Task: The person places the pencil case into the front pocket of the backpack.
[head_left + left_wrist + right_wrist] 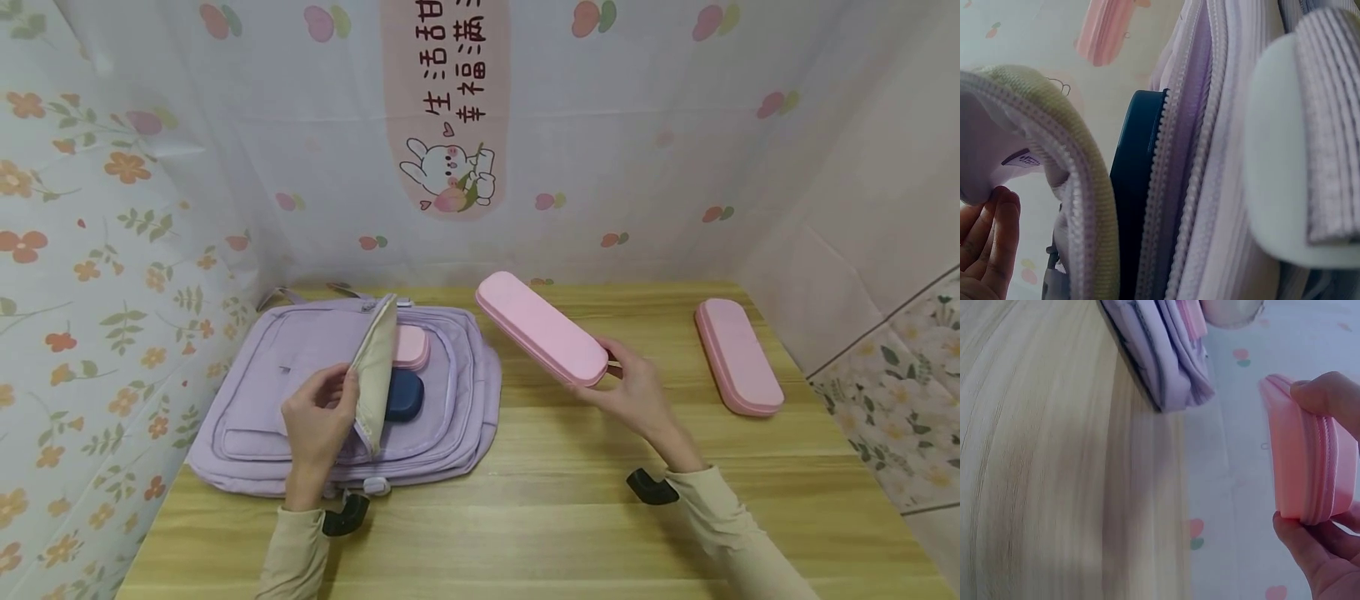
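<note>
A lilac backpack (255, 367) lies flat on the table's left side, its front pocket unzipped. With thumb and fingers my left hand (318, 421) pinches the edge of the pocket flap (373, 375) and holds it up, cream lining showing. Inside the pocket sit a small pink case (412, 346) and a navy blue case (405, 396), both partly covered by the flap. My right hand (637, 398) grips one end of a long pink zippered pencil case (542, 327), raised above the table right of the backpack. Its zipper (1322, 469) runs along the side in the right wrist view.
A second pink pencil case (742, 357) lies at the right of the wooden table (510, 517). Patterned cloth (645, 167) hangs behind the table and along its left. The backpack's zippers and straps lie around its edges.
</note>
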### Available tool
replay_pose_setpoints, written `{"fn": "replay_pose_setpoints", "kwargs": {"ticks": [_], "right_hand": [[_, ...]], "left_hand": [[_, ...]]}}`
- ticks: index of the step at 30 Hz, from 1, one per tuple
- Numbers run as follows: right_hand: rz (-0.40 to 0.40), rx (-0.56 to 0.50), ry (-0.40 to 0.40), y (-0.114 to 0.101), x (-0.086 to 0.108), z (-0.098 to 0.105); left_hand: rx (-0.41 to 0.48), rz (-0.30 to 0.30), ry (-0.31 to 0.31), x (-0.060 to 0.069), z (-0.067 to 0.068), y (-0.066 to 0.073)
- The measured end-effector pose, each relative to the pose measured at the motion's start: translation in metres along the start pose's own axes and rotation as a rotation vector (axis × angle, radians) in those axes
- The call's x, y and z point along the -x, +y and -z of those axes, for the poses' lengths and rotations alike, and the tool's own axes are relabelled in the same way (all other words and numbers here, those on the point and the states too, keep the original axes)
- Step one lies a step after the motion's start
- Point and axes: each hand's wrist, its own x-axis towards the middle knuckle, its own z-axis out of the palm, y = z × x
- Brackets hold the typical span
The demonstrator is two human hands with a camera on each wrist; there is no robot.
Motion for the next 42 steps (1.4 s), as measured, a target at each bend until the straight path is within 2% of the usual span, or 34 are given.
{"fn": "replay_pose_setpoints", "kwargs": {"ticks": [5,11,23,30,37,42], "right_hand": [[0.015,-0.029,-0.029,-0.008,0.001,-0.005],[0.041,-0.049,-0.074,-0.014,0.003,-0.016],[0.064,-0.140,-0.162,-0.020,0.014,-0.046],[0.105,-0.181,-0.236,-0.021,0.019,-0.059],[0.072,-0.198,-0.281,-0.020,0.022,-0.064],[0.064,-0.211,-0.292,-0.019,0.022,-0.065]], "left_hand": [[-0.003,0.008,-0.007,0.002,0.000,-0.022],[-0.007,-0.004,-0.017,0.002,0.002,-0.028],[-0.036,0.003,-0.044,-0.003,0.004,-0.026],[-0.028,0.012,-0.052,-0.002,0.004,-0.025],[-0.036,0.020,-0.055,-0.003,0.002,-0.026],[-0.043,0.026,-0.053,-0.004,0.001,0.001]]}}
